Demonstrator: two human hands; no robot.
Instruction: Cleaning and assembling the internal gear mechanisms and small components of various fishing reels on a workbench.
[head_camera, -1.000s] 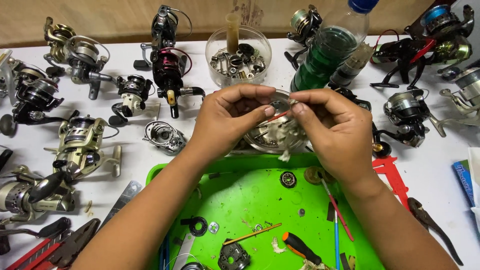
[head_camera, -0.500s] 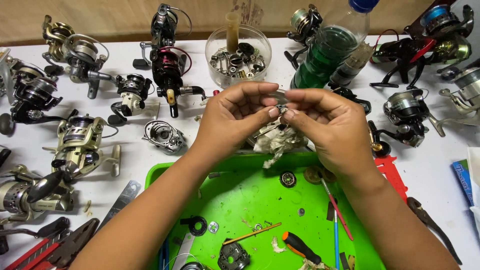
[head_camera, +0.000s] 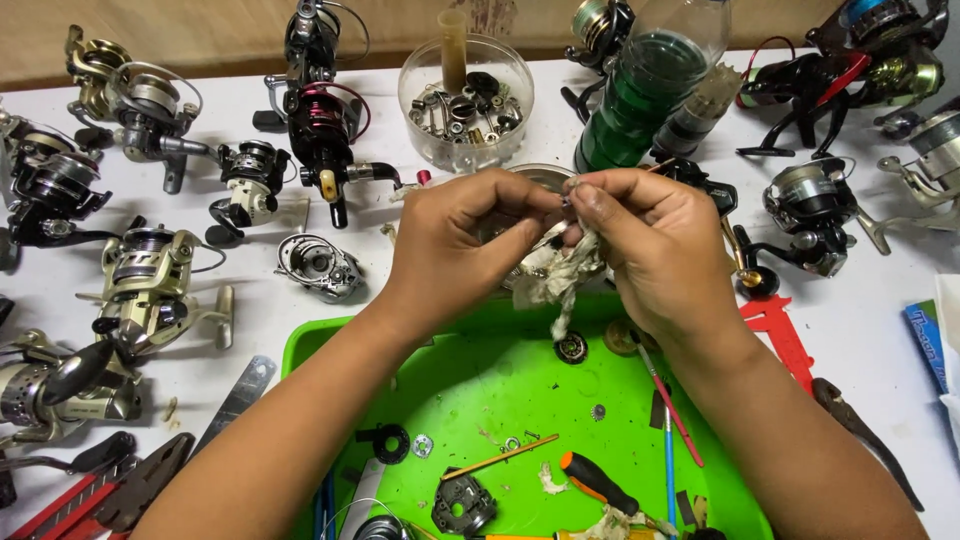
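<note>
From the head camera, both hands are meeting just above the centre of the frame: the left hand (head_camera: 455, 245) is pinching its fingertips around a small metal part (head_camera: 566, 199), and the right hand (head_camera: 655, 250) is closing on that same part from the three o'clock side while trapping a dirty white rag (head_camera: 562, 275) that is hanging down toward six o'clock. What the part is, is too small to tell. Directly below them the green tray (head_camera: 480, 385) is holding loose pieces: a black ring (head_camera: 387, 441) at seven o'clock, a small bearing (head_camera: 571, 347) just under the rag, washers, a thin brass rod (head_camera: 502, 457), and an orange-handled screwdriver (head_camera: 597, 483) toward six o'clock. At twelve o'clock a clear round tub (head_camera: 465, 100) is sitting full of small metal parts, with a green bottle (head_camera: 640, 95) at one o'clock. Fishing reels are crowding the white table (head_camera: 300, 330) from nine round to three o'clock, one opened reel body (head_camera: 320, 265) lying just left of the left wrist. Judging by it all, the wiping looks midway: many parts are lying apart, nothing is reassembled yet.
</note>
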